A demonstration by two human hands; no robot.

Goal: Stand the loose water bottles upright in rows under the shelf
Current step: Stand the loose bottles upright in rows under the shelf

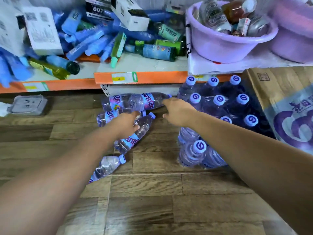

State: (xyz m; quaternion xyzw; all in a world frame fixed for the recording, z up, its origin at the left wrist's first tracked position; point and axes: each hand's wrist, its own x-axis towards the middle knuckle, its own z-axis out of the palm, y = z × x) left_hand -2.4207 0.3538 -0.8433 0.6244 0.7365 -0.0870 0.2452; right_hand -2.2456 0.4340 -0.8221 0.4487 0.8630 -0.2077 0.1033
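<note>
My left hand (126,122) has its fingers curled down over the shoulder of a lying bottle (133,135); they touch the plastic, but I cannot tell whether they have closed around it. That bottle rests on the wooden floor (152,192) with its long axis running diagonally, its cap pointing up and to the right, toward the shelf. My right hand (177,112) reaches toward the neck of the top bottle (144,100), fingers loosely bent and a little apart, fingertips near the cap end; whether they touch it I cannot say. That bottle lies across the pile just in front of the shelf edge (140,77), long axis nearly level, cap pointing right.

Beneath it another bottle (108,116) lies partly hidden by my left hand. Nearer to me a fourth bottle (106,167) lies apart from the pile, tilted the same way as the one under my left hand, cap up and right.

To the right, upright bottles (218,102) stand in rows, caps upward, beside a cardboard box (279,92).
</note>
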